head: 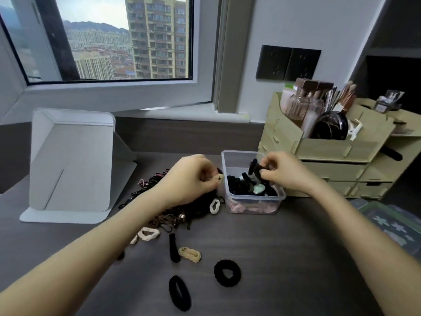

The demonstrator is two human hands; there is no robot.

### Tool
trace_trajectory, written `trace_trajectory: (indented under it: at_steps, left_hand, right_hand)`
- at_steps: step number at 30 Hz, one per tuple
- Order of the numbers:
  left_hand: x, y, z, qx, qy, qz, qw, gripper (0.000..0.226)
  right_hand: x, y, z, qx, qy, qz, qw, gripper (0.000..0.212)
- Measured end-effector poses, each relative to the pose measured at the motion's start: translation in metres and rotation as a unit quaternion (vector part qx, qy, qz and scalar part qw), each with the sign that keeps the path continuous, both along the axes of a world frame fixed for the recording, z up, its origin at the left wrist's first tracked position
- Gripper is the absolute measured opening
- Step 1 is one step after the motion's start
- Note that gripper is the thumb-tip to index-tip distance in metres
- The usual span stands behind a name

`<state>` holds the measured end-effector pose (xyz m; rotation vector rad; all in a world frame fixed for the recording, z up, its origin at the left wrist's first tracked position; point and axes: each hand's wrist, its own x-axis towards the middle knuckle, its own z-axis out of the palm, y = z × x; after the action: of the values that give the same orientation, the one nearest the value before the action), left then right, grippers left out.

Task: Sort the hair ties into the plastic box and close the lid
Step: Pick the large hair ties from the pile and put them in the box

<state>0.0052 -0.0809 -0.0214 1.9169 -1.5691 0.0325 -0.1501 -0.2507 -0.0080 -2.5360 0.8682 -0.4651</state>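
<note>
Now the right hand (282, 174) is pinching a black hair tie (255, 169) in its grip, the box (250, 198) lying straight below, while the left hand (191, 179) is pinching a beige tie (220, 178) beside the rim.

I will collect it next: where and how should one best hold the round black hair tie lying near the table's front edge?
The round black hair tie lies flat on the table, touching nothing: pinch its thick band from above, one finger in the open centre, thumb outside.

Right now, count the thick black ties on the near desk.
3: a round one, an oval one nearest you, a straight one behind it. The left forearm may hide others.
</note>
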Motion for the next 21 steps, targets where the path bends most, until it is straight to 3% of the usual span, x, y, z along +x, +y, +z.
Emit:
trace_trajectory:
  at_steps: [4, 6, 8, 11, 14, 16, 19, 21]
  left_hand:
    - [-0.006, -0.069, 0.001, 0.02, 0.032, 0.005, 0.999, 0.022]
    - [-0.005, -0.093, -0.005, 0.098, -0.003, -0.002, 0.995, 0.027]
    - [-0.004, -0.106, -0.012, 0.17, -0.017, -0.029, 0.985, 0.029]
    - [-0.001, -0.112, -0.014, 0.183, 0.024, -0.048, 0.982, 0.029]
    - [-0.002, -0.113, -0.012, 0.119, 0.008, -0.023, 0.993, 0.023]
    - [0.0, -0.115, -0.013, 0.09, -0.005, -0.009, 0.996, 0.017]
    - [0.001, -0.116, -0.019, 0.156, -0.039, -0.025, 0.987, 0.027]
    - [0.0, -0.116, -0.027, 0.216, -0.107, -0.038, 0.97, 0.028]
  right_hand:
    - [0.017, -0.022, -0.003, 0.07, 0.175, 0.007, 0.982, 0.005]
    - [0.018, -0.026, -0.002, 0.058, 0.216, 0.006, 0.975, 0.015]
    - [0.014, -0.026, 0.001, -0.025, 0.21, -0.009, 0.977, 0.018]
    - [0.009, -0.027, 0.002, -0.116, 0.157, -0.034, 0.98, 0.015]
    - [0.011, -0.032, -0.005, -0.091, 0.121, -0.005, 0.989, 0.026]
    - [0.013, -0.035, -0.01, -0.05, 0.153, 0.023, 0.987, 0.04]
    - [0.015, -0.037, -0.024, -0.033, 0.226, 0.049, 0.972, 0.044]
    - [0.018, -0.036, -0.036, -0.06, 0.25, 0.057, 0.965, 0.038]
